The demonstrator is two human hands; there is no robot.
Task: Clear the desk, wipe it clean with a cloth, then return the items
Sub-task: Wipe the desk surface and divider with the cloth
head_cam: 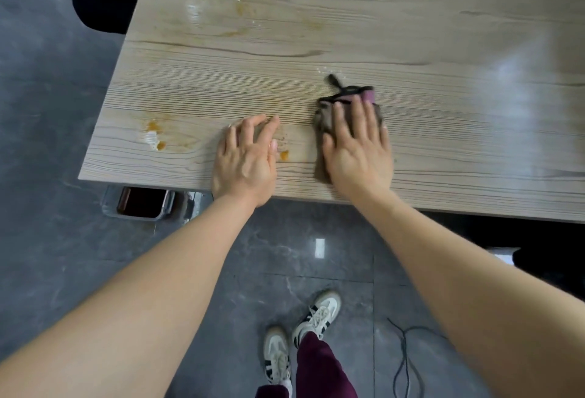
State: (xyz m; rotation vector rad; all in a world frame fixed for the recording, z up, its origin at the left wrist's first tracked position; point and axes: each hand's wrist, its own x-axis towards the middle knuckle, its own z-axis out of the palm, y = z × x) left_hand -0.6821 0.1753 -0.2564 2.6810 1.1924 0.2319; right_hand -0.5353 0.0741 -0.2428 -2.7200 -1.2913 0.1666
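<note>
The right hand [357,147] is lying flat on the cloth [329,112], its fingers [367,112] straight and spread, pressing the cloth onto the desk [411,33] near the front edge. The cloth is showing brownish-grey past the fingertips and beside the thumb, with a pink strip and a dark loop at its far end.

The left hand [245,157] is resting just beside it, to the left, touching the desk with loosely bent, spread fingers and holding nothing. The two hands are lying apart, with bare wood between them.

Orange stains [155,131] are showing near the left front corner, a small one [284,154] is sitting just right of the left thumb, and fainter yellowish smears [240,20] are lying farther back. A wet sheen is glinting on the right part of the desk.

Below, on the grey tiled floor [63,112], two sneakers [300,334] and dark red trousers are showing, with a black cable [403,363] lying to their right.
</note>
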